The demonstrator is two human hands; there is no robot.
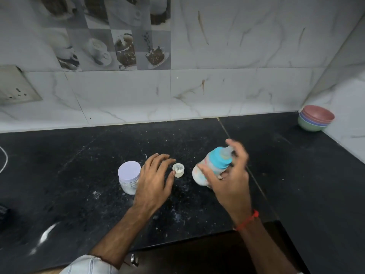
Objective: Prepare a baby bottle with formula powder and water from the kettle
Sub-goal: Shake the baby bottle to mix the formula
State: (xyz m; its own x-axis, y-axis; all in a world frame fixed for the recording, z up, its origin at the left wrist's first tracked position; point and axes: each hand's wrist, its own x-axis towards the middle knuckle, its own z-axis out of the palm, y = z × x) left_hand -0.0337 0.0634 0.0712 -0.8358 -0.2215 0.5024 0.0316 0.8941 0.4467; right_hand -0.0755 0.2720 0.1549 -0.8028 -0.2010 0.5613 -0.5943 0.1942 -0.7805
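My right hand (pixel 231 178) grips a baby bottle (pixel 213 165) with a blue collar and clear teat, tilted and blurred above the black counter (pixel 79 175). The bottle looks milky white inside. My left hand (pixel 154 178) hovers with fingers spread, its thumb tip touching a small white scoop cup (pixel 178 169) with powder traces. A clear formula jar (pixel 128 177) with a pale lilac lid stands upright just left of my left hand. No kettle is visible.
Spilled powder specks dot the counter around the jar and scoop. Stacked coloured bowls (pixel 316 118) sit in the back right corner. A wall socket (pixel 15 89) is at the far left, and a white cord (pixel 5 159) lies at the left edge.
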